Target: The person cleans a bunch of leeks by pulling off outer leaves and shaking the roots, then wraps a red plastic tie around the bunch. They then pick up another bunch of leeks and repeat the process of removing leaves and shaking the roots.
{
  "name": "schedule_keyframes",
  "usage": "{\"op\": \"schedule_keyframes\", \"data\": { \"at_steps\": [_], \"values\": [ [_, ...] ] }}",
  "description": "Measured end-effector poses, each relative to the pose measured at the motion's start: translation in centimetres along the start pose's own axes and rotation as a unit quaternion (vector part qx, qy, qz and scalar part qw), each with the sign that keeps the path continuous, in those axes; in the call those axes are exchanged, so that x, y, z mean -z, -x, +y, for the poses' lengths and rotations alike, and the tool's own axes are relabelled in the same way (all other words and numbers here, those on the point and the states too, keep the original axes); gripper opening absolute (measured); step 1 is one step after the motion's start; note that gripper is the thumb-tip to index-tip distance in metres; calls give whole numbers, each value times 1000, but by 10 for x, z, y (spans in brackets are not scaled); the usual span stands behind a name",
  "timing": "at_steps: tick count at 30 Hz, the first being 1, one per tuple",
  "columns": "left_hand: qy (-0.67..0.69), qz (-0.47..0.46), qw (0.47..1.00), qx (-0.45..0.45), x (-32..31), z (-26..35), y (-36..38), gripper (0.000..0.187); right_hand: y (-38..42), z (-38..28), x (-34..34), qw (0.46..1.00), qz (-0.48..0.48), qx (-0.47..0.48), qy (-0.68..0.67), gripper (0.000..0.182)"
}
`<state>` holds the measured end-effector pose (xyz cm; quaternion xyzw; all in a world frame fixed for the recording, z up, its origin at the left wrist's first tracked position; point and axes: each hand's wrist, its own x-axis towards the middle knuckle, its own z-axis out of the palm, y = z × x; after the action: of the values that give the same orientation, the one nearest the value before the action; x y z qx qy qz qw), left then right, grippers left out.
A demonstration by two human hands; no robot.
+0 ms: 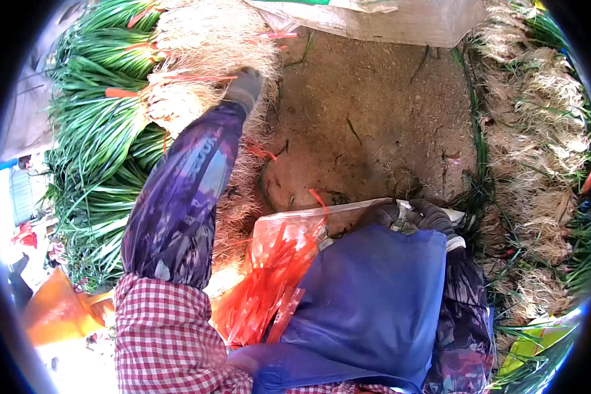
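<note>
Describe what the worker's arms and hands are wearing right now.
Both hands wear grey work gloves: left hand, right hand. Each forearm has a purple-and-dark patterned oversleeve with faint lettering. Above the left one shows a red-and-white checked shirt sleeve.

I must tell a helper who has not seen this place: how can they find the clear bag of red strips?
Start at the big stack of green onion bundles on the left, where the left hand rests on the roots. Come down along the purple sleeve to the blue apron. The bag lies just left of the apron, the only clear plastic full of loose red strips.
</note>
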<state>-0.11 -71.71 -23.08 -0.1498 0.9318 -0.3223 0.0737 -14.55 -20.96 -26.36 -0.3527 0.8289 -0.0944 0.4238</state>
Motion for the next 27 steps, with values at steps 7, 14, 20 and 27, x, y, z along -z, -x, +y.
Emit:
{"op": "schedule_keyframes", "data": {
  "at_steps": [7, 14, 20, 27],
  "values": [
    [182, -214, 951, -128, 68, 8, 11, 14, 1, -9, 1, 984, -43, -67, -162, 42],
    [456, -133, 848, -236, 101, 194, 130, 31, 0, -1, -15, 992, -22, -5, -123, 44],
    [550, -280, 786, -35, 66, 139, 177, 35, -5, 6, -16, 974, -13, -3, -227, 41],
    [423, -725, 538, 84, 38, 107, 257, 74, -22, -33, -38, 968, -40, 31, -245, 31]
  ]
}}
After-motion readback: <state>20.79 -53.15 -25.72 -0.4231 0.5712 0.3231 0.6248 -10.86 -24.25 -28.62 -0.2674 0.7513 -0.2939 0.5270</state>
